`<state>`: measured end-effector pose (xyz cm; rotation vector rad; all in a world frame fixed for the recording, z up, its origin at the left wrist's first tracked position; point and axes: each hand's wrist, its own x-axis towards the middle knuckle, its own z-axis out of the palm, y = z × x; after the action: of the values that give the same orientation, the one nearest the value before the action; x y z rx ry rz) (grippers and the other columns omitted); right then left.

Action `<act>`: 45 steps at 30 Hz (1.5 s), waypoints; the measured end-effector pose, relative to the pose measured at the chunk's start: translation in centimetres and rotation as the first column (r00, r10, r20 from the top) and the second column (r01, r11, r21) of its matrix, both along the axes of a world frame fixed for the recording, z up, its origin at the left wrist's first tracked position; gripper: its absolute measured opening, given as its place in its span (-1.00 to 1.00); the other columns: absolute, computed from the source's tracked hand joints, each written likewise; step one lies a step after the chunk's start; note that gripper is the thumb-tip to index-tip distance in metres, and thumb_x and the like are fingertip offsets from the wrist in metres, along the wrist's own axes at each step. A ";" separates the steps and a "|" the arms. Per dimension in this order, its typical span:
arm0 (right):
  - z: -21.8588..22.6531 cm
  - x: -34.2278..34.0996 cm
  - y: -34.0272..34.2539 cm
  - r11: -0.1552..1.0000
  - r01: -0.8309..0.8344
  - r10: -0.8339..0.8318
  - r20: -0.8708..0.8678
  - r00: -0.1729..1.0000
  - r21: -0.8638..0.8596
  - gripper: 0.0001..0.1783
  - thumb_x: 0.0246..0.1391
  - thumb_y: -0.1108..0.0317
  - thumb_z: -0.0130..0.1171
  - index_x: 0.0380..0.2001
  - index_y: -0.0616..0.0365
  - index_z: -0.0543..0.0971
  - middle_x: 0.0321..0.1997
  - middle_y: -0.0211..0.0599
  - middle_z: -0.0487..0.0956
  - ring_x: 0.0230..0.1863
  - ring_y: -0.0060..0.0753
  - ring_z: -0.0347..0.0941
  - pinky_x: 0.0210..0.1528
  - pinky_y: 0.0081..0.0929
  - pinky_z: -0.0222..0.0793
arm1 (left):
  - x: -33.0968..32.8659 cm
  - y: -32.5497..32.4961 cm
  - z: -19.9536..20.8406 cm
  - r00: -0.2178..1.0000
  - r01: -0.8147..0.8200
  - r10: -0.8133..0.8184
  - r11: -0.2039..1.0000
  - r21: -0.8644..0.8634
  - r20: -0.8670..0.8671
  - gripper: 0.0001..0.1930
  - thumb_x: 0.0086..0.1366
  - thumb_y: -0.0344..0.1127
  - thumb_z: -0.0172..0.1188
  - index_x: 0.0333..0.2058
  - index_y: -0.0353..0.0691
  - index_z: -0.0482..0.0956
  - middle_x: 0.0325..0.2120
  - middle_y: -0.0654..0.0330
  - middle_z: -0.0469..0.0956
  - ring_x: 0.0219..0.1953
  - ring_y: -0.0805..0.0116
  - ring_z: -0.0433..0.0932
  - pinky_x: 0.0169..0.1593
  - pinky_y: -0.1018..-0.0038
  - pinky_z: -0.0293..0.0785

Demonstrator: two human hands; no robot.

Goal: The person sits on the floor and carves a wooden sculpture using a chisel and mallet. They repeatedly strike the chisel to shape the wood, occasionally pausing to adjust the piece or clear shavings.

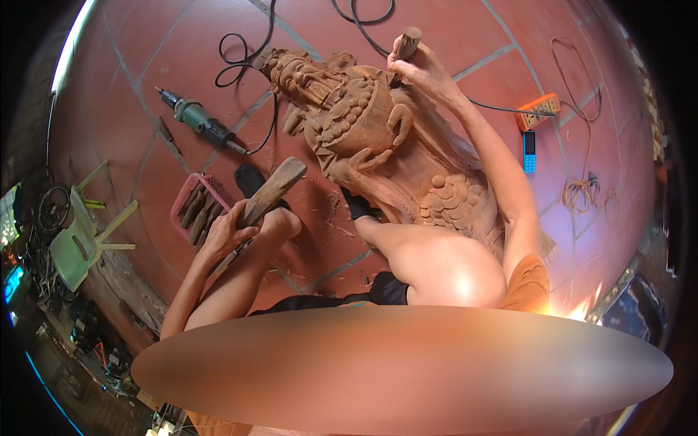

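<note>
A brown wooden statue (374,131) lies on the floor before my knees, carved with a bearded head, hands and rounded clusters. My right hand (429,74) reaches to its far upper side, fingers wrapped round a chisel (410,42) with a round wooden handle; the blade's tip is hidden. Over my left knee, my left hand (230,231) grips a worn wooden mallet (275,190). The mallet's thick end points toward the statue but stays apart from it. A pink plastic basket (177,211) holding several wooden-handled tools stands beside my left hand.
A green and black power tool (196,120) lies at left with its cord. At right are an orange power strip (536,111), a blue mobile phone (530,152) and a coiled cord (582,192). A pale green chair (76,240) is at far left. Wood shavings (331,207) litter the tiles.
</note>
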<state>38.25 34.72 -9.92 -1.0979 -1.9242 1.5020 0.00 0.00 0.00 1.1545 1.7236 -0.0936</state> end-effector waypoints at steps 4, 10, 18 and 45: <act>0.1 -1.6 -0.4 0.977 0.143 -0.183 -0.279 0.943 -0.158 -0.87 0.24 0.37 0.25 -0.19 0.06 0.51 -0.27 -0.45 0.60 -0.22 -0.57 0.54 -0.14 -0.46 0.53 | -0.5 -0.1 1.0 0.999 -0.043 0.043 0.999 -0.033 -0.003 -0.26 0.15 -0.13 0.40 0.28 -0.21 0.37 -0.29 -0.04 0.70 -0.17 0.07 0.71 -0.01 0.23 0.52; -0.6 -2.7 -0.9 0.993 0.090 -0.086 -0.056 0.995 0.077 -0.76 0.25 0.36 0.25 -0.06 0.12 0.51 -0.28 -0.43 0.63 -0.24 -0.47 0.59 -0.16 -0.36 0.57 | -0.2 0.0 0.4 1.000 0.014 -0.014 1.000 0.007 -0.026 -0.26 0.14 -0.14 0.40 0.27 -0.23 0.38 -0.31 -0.07 0.69 -0.16 0.05 0.71 -0.01 0.23 0.52; 0.9 -1.8 -0.3 0.935 -0.125 0.078 0.151 0.985 0.332 -0.64 0.30 0.31 0.20 0.07 0.13 0.38 -0.33 -0.26 0.59 -0.29 -0.31 0.59 -0.21 -0.28 0.57 | -1.1 -0.9 -0.2 1.000 0.010 -0.011 1.000 -0.012 -0.029 -0.23 0.13 -0.13 0.42 0.30 -0.20 0.35 -0.12 -0.10 0.67 0.01 -0.02 0.64 0.09 0.19 0.47; 3.0 -5.8 3.3 0.995 -0.099 0.094 -0.158 0.983 -0.025 -0.71 0.39 0.12 0.13 -0.09 0.13 0.56 -0.09 -0.29 0.66 -0.03 -0.50 0.60 0.01 -0.46 0.57 | -2.2 -4.5 -3.4 0.992 0.120 -0.121 0.992 -0.038 -0.040 -0.23 0.19 -0.13 0.39 0.33 -0.13 0.28 -0.16 -0.20 0.64 -0.03 -0.21 0.61 0.02 0.08 0.46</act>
<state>32.43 38.04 -6.92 -0.8828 -1.8744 1.6261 -2.16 -4.54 -3.43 1.2380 1.6813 -0.2230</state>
